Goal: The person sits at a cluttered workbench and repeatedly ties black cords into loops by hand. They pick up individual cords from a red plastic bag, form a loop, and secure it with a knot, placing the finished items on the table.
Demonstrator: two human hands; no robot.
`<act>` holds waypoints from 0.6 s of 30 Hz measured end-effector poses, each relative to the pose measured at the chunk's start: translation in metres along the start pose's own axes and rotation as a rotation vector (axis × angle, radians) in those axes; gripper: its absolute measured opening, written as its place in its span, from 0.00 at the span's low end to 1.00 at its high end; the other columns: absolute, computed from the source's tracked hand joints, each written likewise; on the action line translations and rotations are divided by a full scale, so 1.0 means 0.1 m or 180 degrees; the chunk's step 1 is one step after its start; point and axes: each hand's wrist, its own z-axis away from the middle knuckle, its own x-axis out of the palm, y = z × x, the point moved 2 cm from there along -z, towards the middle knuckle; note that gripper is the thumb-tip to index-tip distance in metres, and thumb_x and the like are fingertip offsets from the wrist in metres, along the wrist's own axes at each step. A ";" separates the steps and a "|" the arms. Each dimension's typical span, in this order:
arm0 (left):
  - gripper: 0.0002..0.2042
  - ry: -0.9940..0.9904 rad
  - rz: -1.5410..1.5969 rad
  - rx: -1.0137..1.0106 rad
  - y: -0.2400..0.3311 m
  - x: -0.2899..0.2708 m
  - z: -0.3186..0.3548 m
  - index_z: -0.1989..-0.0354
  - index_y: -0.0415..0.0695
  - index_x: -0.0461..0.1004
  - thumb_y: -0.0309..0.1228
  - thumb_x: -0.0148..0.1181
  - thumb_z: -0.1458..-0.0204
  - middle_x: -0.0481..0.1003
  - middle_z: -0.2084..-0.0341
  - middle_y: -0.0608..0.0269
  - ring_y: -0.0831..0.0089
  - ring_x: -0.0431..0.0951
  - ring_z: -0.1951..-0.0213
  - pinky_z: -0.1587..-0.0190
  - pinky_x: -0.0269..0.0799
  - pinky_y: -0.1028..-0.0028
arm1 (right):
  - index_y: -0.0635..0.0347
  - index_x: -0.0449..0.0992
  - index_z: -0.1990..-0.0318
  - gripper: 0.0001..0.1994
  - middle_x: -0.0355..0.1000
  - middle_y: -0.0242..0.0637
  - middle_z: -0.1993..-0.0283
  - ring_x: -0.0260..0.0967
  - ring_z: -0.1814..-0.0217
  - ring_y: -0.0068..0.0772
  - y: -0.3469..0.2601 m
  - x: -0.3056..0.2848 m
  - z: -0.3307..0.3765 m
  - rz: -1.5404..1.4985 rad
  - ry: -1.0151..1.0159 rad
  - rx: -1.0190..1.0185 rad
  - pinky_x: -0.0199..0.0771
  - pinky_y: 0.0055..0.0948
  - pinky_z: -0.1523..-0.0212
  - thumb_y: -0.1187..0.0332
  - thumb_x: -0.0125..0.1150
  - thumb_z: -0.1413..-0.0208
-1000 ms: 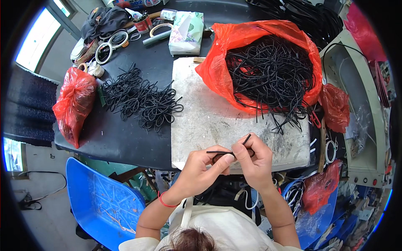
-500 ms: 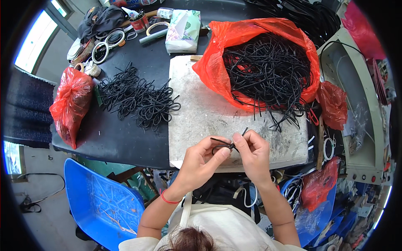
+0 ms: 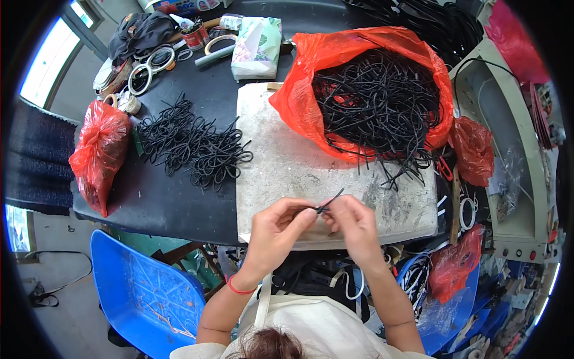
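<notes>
A dark, smooth-topped bench fills the middle of my view, with a pale, scuffed board lying on it at the near edge. Above that board's near part is a thin black cord, crossed over itself, one straight end slanting up to the right. The left hand pinches it between thumb and forefinger; the right hand is close beside it, blurred, its fingers bent, and I cannot tell whether they grip it. Beyond, a crinkled, glossy red plastic bag gapes around a tangle of black cords, some strands spilling over its lip onto the board. Left of the board I see a heap of looped cords, then a knotted red bag bulging near the bench's edge. Farther back stand a flower-printed tissue pack and pale rings. Lower left, I have a blue plastic bin with a patterned inside; above it hangs a dark, rough-textured curtain.
</notes>
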 end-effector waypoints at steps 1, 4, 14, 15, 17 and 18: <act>0.08 0.0080 -0.0326 0.0193 0.00 -0.03 0.00 0.61 0.35 0.71 0.24 0.54 0.49 0.74 0.70 0.61 0.79 0.73 0.67 0.63 0.69 0.80 | 0.66 0.73 0.65 0.14 0.69 0.32 0.73 0.61 0.75 0.19 -0.02 0.00 0.00 0.0187 -0.0038 -0.0050 0.61 0.18 0.74 0.63 0.47 0.42; 0.06 0.1466 -0.0556 0.0932 0.17 -0.42 -0.16 0.66 0.35 0.74 0.23 0.56 0.51 0.73 0.74 0.67 0.84 0.70 0.72 0.68 0.66 0.83 | 0.65 0.74 0.66 0.07 0.70 0.35 0.72 0.63 0.77 0.25 -0.18 -0.17 -0.13 0.1631 0.0455 -0.1066 0.63 0.21 0.75 0.70 0.54 0.47; 0.11 0.2610 -0.3402 0.2318 0.43 -0.56 -0.24 0.62 0.40 0.73 0.26 0.61 0.56 0.69 0.61 0.56 0.60 0.66 0.55 0.53 0.62 0.67 | 0.58 0.75 0.67 0.08 0.67 0.33 0.59 0.61 0.55 0.36 -0.41 -0.31 -0.95 0.4252 0.1324 -0.2954 0.59 0.32 0.58 0.73 0.55 0.57; 0.12 0.2380 -0.3317 0.2458 0.46 -0.46 -0.21 0.62 0.40 0.72 0.25 0.61 0.56 0.69 0.60 0.56 0.60 0.66 0.55 0.53 0.62 0.67 | 0.58 0.75 0.67 0.09 0.67 0.33 0.58 0.60 0.54 0.35 -0.44 -0.34 -0.96 0.4400 0.1304 -0.3031 0.58 0.32 0.57 0.72 0.54 0.58; 0.11 0.1891 -0.3124 0.2558 0.41 -0.36 -0.14 0.63 0.40 0.73 0.22 0.60 0.57 0.70 0.61 0.56 0.60 0.68 0.56 0.53 0.64 0.67 | 0.57 0.75 0.67 0.08 0.68 0.31 0.60 0.62 0.54 0.34 -0.48 -0.34 -0.80 0.4382 0.1349 -0.3182 0.56 0.34 0.54 0.71 0.55 0.58; 0.11 0.1639 -0.2981 0.2575 0.39 -0.30 -0.12 0.63 0.40 0.73 0.22 0.59 0.57 0.70 0.60 0.56 0.60 0.69 0.56 0.54 0.65 0.67 | 0.56 0.75 0.67 0.08 0.69 0.31 0.62 0.63 0.54 0.33 -0.46 -0.37 -0.70 0.4357 0.1232 -0.3241 0.55 0.35 0.53 0.71 0.55 0.58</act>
